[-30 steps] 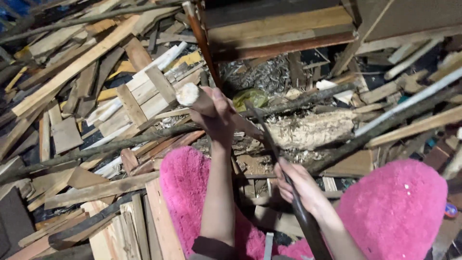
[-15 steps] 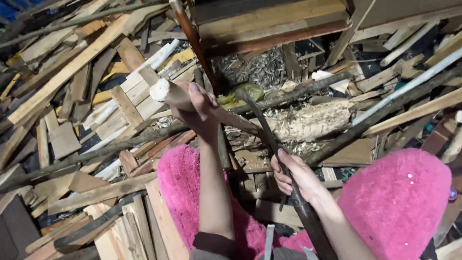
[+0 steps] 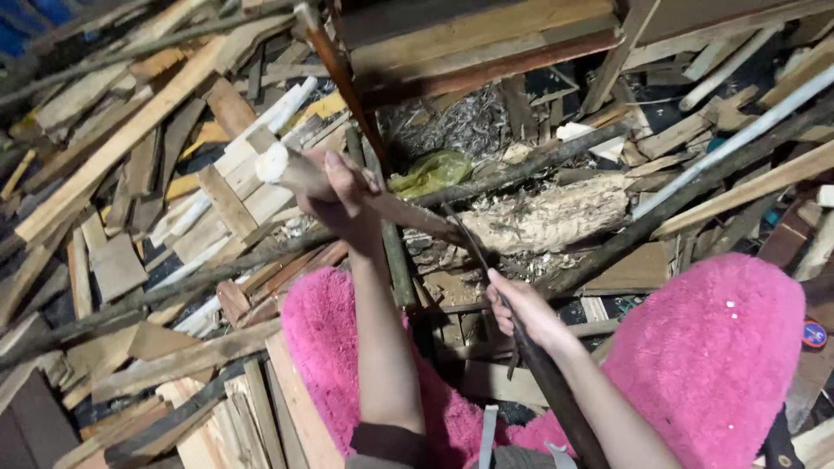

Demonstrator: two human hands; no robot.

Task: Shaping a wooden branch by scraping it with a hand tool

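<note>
Left hand point(image 3: 340, 193): fingers wrapped tight round a pale wooden stick point(image 3: 365, 195), gripped near its cut upper-left end.
Stick axis: long axis runs upper left to lower right; pale cut end points up-left, far end angles down onto the chopping log point(image 3: 547, 217), approx centre of view.
Right hand point(image 3: 526, 311): closed round the dark handle of a long blade tool point(image 3: 521, 339), fingers curled, holding it.
Tool axis: runs from bottom centre-right up-left; thin blade tip meets the stick just beside the log.
Log: rough, pale, chewed-up surface, lies approx horizontal, chips around it.
Surroundings: scrap wood planks point(image 3: 122, 148) piled everywhere; green lump point(image 3: 432, 172) behind stick; pink fuzzy-covered knees point(image 3: 712, 347) either side of the arms.
</note>
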